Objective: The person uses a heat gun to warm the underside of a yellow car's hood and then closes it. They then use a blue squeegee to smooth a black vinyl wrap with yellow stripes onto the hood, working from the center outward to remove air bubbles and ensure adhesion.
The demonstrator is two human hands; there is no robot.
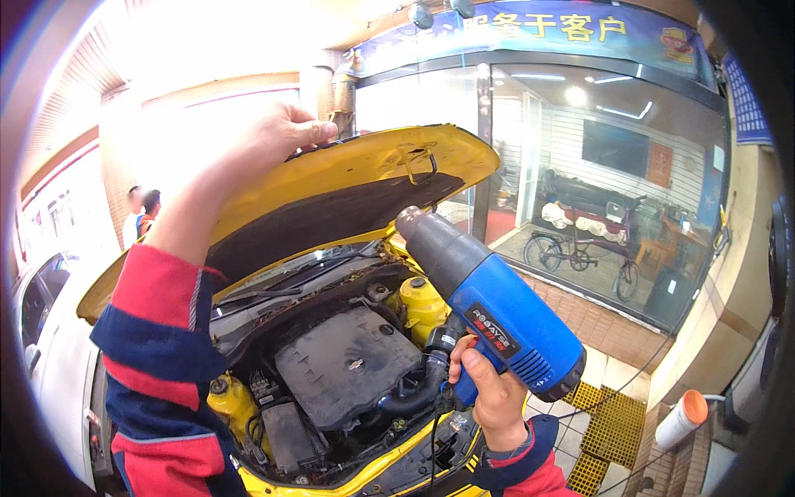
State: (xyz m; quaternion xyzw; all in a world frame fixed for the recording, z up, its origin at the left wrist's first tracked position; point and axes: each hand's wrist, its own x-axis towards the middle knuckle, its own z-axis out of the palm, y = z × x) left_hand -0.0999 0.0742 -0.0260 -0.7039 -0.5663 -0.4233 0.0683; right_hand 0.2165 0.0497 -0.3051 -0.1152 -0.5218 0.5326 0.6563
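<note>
A yellow car hood (447, 149) is raised over an engine bay, its dark lining facing down. My left hand (261, 141) grips the hood's upper edge, thumb along the rim and the other fingers partly hidden. In my right hand (494, 402) is a blue heat gun (517, 319), held by its handle. Its dark nozzle (414, 224) points up and left toward the hood's underside, apart from it as far as I can tell. Below lies the black engine cover (344, 360). A black cord (433, 451) hangs down below the gun's handle.
A glass front (609, 190) with a folding bicycle (584, 236) behind it stands at the right. Yellow floor grating (621, 422) and a white tube with an orange top (683, 421) are lower right. Two people (147, 217) and a pale car (54, 331) are at the left.
</note>
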